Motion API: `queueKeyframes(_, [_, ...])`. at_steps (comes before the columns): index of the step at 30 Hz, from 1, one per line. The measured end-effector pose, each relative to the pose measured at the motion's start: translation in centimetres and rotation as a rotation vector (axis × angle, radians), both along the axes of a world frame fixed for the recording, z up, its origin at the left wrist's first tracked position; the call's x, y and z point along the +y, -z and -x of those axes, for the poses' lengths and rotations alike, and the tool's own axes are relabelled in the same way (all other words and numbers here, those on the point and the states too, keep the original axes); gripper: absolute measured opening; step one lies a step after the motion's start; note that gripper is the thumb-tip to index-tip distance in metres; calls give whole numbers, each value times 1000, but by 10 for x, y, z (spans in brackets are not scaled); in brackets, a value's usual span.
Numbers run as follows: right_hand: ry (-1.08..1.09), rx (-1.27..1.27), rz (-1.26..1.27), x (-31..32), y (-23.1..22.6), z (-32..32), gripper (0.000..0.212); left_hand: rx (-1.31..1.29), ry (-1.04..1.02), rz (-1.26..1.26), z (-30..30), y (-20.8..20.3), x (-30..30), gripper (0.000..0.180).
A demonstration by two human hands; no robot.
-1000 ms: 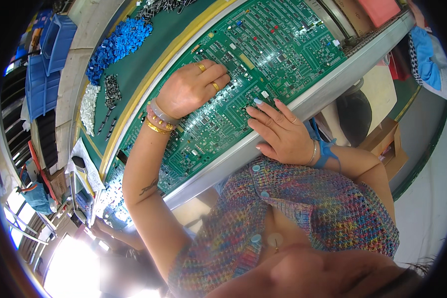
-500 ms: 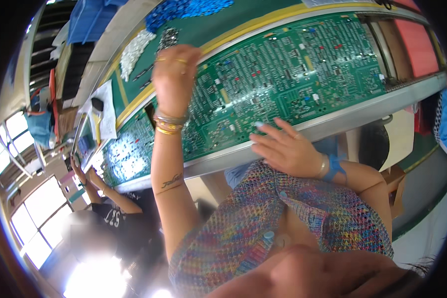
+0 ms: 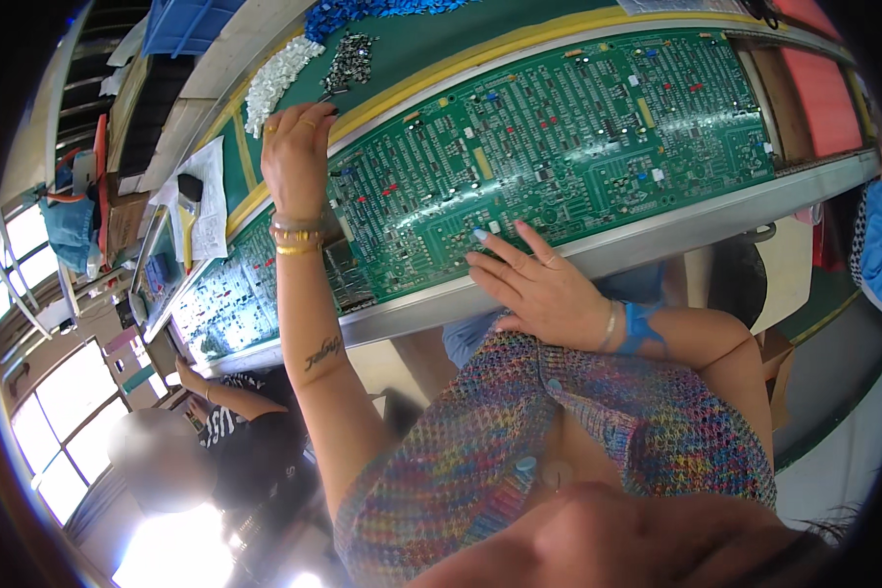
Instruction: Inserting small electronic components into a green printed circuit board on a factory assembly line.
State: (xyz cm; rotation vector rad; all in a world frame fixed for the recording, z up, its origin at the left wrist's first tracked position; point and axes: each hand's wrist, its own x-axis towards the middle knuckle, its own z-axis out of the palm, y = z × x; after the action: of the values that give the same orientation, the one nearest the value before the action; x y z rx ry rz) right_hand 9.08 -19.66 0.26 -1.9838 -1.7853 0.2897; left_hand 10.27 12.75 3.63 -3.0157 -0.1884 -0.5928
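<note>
My left hand [image 3: 297, 162] reaches over the far rail to the green mat [image 3: 387, 61], beside a heap of small black and silver parts [image 3: 350, 61]. Its fingers are drawn together, and a thin dark tip shows at them; what they grip is mostly hidden. Below my chest's line of sight lies a long green circuit board [image 3: 559, 147], packed with chips and small red, white and blue components. Over its near edge, my right hand [image 3: 544, 294] rests with fingers spread, holding nothing.
White parts [image 3: 282, 80] and blue parts [image 3: 392, 14] lie heaped on the mat. A metal rail [image 3: 676, 218] borders the board's near side. Further left are another board [image 3: 230, 309], paper [image 3: 206, 186] with a brush [image 3: 188, 196], and a co-worker's arm [image 3: 230, 397].
My left hand has moved left and slightly away, off the board. The board has shifted right along the rail. My right hand has slid slightly left. The co-worker's hands have lowered.
</note>
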Motion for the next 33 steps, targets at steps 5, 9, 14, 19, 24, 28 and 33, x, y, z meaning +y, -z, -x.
queueKeyframes(5, [128, 77, 35, -36, -7, -19, 67, -16, 349, 303, 1, -7, -63, 14])
queueKeyframes(9, [179, 66, 47, -52, -5, -23, 63, 132, 638, 417, -16, 4, -84, 21])
queueKeyframes(14, [209, 81, 39, -53, -2, -20, 56, 191, 856, 425, -41, 15, -89, 22])
queueKeyframes(19, [200, 61, 40, -55, 0, -23, 53, 255, 952, 404, -49, 13, -95, 22])
queueKeyframes(24, [196, 56, 30, -56, 0, -23, 51, 249, 957, 365, -51, 12, -98, 22])
queueKeyframes(28, [192, 66, 25, -57, 3, -22, 57, 254, 962, 348, -51, 13, -99, 21])
queueKeyframes(33, [191, 79, 22, -57, 2, -23, 48, 252, 984, 317, -52, 10, -100, 21])
